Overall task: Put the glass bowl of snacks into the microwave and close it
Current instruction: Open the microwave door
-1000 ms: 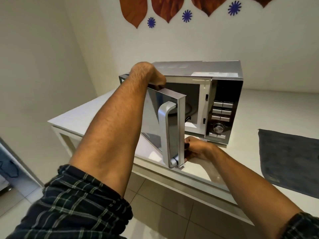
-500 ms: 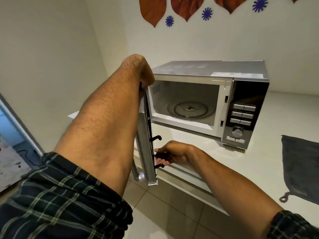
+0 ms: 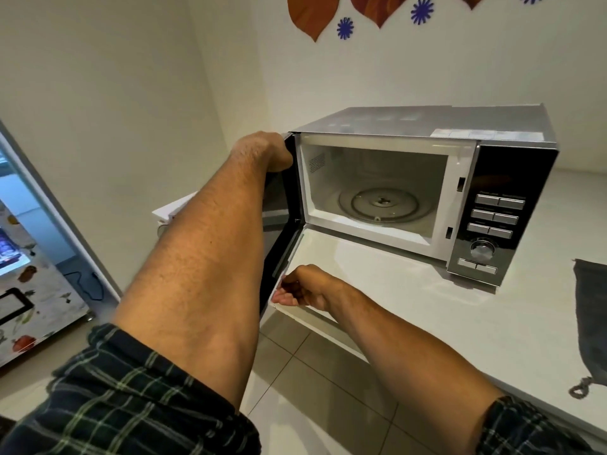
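Note:
A silver microwave (image 3: 427, 126) stands on a white counter (image 3: 427, 310) with its door (image 3: 279, 238) swung wide open to the left. Inside, the white cavity holds only a glass turntable (image 3: 382, 205). My left hand (image 3: 262, 152) grips the top edge of the door. My right hand (image 3: 302, 287) sits at the door's lower edge near the counter's front edge, fingers curled; what it touches is unclear. No glass bowl of snacks is in view.
A dark grey cloth (image 3: 591, 310) lies on the counter at the right. The control panel (image 3: 492, 224) with buttons and a dial is on the microwave's right. A printed panel (image 3: 26, 274) leans against the left wall. Tiled floor lies below.
The door has swung from half open to fully open on the left. My left hand stayed on its top edge; my right hand followed the lower edge leftward. The view shifted right.

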The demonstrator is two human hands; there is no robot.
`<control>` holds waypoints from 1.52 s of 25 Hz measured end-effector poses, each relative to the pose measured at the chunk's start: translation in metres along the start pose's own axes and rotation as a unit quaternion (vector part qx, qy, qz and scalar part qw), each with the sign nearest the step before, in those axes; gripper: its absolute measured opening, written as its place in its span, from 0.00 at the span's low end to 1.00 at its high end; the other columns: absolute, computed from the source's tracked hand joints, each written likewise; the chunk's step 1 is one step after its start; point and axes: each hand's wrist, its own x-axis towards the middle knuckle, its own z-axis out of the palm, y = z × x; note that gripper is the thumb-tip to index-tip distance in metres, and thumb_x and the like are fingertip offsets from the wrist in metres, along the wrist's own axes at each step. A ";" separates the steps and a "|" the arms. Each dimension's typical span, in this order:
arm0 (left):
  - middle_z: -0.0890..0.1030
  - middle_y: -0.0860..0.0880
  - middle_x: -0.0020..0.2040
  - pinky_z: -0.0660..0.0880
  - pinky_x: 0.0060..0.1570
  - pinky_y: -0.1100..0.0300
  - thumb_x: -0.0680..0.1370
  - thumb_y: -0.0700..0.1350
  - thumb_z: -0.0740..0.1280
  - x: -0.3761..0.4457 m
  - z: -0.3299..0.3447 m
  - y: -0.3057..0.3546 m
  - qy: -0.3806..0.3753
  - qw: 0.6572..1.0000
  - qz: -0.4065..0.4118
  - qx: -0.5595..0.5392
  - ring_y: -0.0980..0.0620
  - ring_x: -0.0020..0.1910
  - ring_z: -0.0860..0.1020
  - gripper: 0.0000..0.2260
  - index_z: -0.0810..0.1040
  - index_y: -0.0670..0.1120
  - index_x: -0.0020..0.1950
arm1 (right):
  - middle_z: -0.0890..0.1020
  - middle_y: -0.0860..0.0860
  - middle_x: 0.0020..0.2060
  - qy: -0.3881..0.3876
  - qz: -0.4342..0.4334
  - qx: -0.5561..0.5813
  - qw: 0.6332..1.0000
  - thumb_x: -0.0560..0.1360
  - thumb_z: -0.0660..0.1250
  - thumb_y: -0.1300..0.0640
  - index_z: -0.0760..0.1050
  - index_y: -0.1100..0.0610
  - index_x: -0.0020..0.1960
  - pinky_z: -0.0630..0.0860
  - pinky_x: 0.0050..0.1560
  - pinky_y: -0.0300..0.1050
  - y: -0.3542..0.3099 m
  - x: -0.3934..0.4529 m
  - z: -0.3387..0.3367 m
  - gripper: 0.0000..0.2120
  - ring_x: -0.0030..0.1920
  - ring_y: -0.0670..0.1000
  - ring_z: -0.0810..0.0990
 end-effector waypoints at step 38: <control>0.86 0.43 0.51 0.74 0.55 0.52 0.77 0.48 0.62 0.008 0.086 -0.020 0.410 0.879 0.119 -0.212 0.42 0.50 0.82 0.15 0.84 0.42 0.54 | 0.83 0.48 0.63 0.202 -0.297 -0.259 0.897 0.74 0.70 0.43 0.75 0.53 0.70 0.76 0.66 0.46 0.009 0.002 0.008 0.27 0.61 0.47 0.81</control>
